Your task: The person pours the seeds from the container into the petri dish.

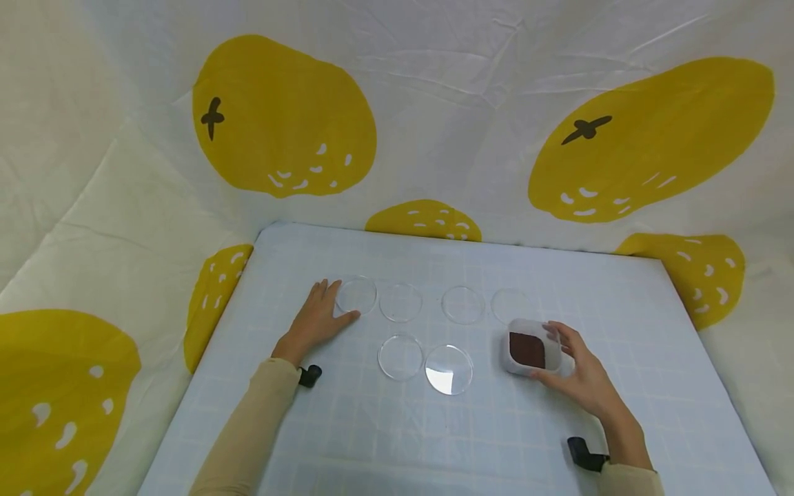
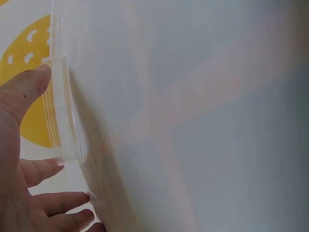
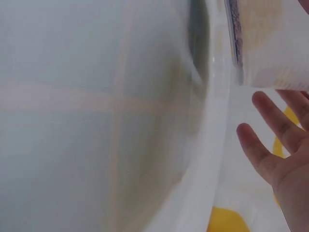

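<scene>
Behind the square container [image 1: 552, 357] we see a tall printed cloth [image 1: 434, 138], and around the container spreads the pale worktop [image 1: 335, 441]. At the container's right side, the right hand [image 1: 582, 377] grasps it, fingers and thumb on opposite walls; we cannot tell whether its base touches down. Well to the container's left, the left hand [image 1: 315, 317] has thumb and forefinger bracketing the end dish [image 1: 356, 296], but whether they pinch its rim we cannot tell. Of the six clear dishes, that one lies farthest left of the container; the near dish [image 1: 510, 303] is just behind and left of it, and the front pair [image 1: 449, 370] lies to its left. Inside the container sits a dark brown filling [image 1: 527, 350], its texture unclear to us. We judge that a sharp tilt or a hard squeeze on the walls could spill that filling. Sweeping the container leftward could knock the near dish, which is faint against the pale surface, and uneven pressure from the left fingers could skid the end dish into its neighbour.
</scene>
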Demonstrator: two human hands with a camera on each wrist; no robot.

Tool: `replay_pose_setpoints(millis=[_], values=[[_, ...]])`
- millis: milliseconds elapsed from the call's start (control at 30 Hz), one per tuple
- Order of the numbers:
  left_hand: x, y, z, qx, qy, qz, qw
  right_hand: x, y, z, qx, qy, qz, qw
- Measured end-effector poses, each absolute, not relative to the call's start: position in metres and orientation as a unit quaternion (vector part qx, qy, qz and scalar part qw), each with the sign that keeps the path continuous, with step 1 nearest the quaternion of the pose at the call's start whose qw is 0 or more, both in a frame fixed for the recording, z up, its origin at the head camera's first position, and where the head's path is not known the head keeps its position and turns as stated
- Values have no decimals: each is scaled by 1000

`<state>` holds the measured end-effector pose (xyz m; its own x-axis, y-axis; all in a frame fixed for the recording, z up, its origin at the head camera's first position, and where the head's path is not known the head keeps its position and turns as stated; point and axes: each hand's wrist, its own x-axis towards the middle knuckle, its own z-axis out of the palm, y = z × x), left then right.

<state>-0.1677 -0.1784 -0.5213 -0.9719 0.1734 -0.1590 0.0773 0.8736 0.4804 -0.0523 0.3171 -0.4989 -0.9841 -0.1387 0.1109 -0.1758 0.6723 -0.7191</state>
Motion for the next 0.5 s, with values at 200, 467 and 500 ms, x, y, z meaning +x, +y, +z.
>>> replay_pose_setpoints(millis=[200, 467, 500], values=[[-169, -181, -524, 70, 962, 245, 95, -59, 310, -490, 108, -906, 406, 45], [-169, -182, -524, 77, 962, 249, 85, -71, 297, -475, 112, -901, 416, 43], [-170, -182, -525, 80, 963, 245, 83, -73, 294, -474, 120, -898, 421, 47]])
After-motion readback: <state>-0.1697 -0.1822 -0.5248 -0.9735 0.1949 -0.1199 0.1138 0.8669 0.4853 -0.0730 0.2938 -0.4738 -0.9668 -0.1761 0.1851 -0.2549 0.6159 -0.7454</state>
